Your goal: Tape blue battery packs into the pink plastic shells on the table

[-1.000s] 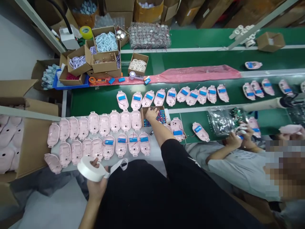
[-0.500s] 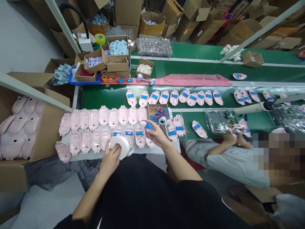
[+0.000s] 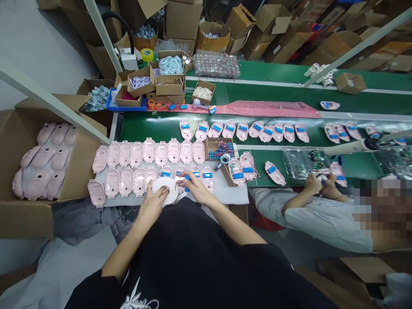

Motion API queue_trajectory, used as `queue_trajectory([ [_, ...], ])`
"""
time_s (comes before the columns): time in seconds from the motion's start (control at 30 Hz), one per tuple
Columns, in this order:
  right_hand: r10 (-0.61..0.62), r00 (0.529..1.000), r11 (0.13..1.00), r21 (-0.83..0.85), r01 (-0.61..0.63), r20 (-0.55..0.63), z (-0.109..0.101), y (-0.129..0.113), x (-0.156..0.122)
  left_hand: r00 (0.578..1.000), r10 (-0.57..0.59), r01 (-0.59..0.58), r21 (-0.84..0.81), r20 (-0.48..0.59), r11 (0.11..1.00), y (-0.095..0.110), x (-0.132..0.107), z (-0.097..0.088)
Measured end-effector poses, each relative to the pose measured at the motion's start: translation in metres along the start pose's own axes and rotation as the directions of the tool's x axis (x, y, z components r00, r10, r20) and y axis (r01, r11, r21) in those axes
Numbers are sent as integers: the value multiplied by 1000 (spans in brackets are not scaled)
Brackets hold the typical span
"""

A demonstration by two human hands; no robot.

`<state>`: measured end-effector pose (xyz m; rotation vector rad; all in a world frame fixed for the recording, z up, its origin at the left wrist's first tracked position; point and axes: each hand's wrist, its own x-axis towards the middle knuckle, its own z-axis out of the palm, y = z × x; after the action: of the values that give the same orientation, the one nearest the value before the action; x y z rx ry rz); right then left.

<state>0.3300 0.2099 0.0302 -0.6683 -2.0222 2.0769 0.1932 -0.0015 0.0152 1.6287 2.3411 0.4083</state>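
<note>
My left hand [image 3: 152, 204] grips a white roll of tape [image 3: 172, 194], with fingers in its core. Close to the roll's right side, my right hand [image 3: 198, 189] pinches a blue battery [image 3: 187, 184], with thin wires at its top. Whether the battery touches the roll I cannot tell. Behind both hands, two rows of pink plastic shells [image 3: 126, 182] lie open on a pale foam sheet [image 3: 124, 200]. Several in the front row hold a blue battery [image 3: 207, 175]. My hands partly cover some of these shells.
A carton of wired batteries [image 3: 210, 143] stands behind the shells, beside a dark and white handheld piece [image 3: 222, 161]. More shells with batteries [image 3: 230, 130] line the green bench [image 3: 148, 125]. At left is a carton of pink shells [image 3: 69, 180]. A co-worker's hands [image 3: 313, 184] work at right.
My right hand has moved left and down with the battery, up beside the tape roll. The roll now faces up more flatly. The camera view has shifted a little.
</note>
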Motion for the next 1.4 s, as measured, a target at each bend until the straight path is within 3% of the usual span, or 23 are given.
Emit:
queue_trajectory([
  [0.1,-16,1000,988,-151,16,0,-5,0,3,1000,-12,12,20,-3,1000,0,-2,0],
  [0.17,21,997,983,-184,-7,78,-8,5,6,1000,-7,7,14,-8,1000,1,-2,0],
  [0.27,117,967,985,-151,-84,225,-6,20,15,1000,-3,3,-2,3,1000,2,-1,2],
  [0.4,240,938,971,-81,-227,250,3,47,27,1000,12,-12,-16,-10,1000,-4,2,7],
  [0.53,387,828,898,39,-439,405,-5,63,37,999,30,-30,-20,39,999,-8,2,11],
  [0.7,499,688,797,31,-603,527,-14,77,60,995,34,-29,-53,94,998,-13,-3,16],
  [0.77,500,706,761,134,-635,501,3,86,62,994,-1,8,-60,113,998,-22,-8,17],
  [0.83,485,794,733,325,-598,367,33,95,56,990,-56,63,-51,129,997,-32,-16,18],
  [0.9,475,861,710,499,-497,181,66,104,49,986,-105,110,-35,126,993,-44,-28,21],
  [0.97,452,892,709,596,-377,26,93,112,53,988,-109,113,-32,110,993,-56,-43,24],
  [1.03,401,907,753,610,-246,-129,107,120,75,995,-46,52,-63,94,997,-69,-59,29],
  [1.13,303,896,891,431,-145,-324,113,133,124,998,-10,16,-117,56,993,-98,-80,35],
  [1.23,223,945,971,-28,-236,-239,122,148,161,990,-143,140,-130,-15,982,-138,-99,40],
  [1.33,176,984,850,-501,-165,-26,136,161,172,981,-186,173,-189,-50,967,-179,-113,51],
  [1.4,169,982,742,-667,-68,88,143,169,173,989,-144,129,-287,-34,949,-198,-117,64],
])
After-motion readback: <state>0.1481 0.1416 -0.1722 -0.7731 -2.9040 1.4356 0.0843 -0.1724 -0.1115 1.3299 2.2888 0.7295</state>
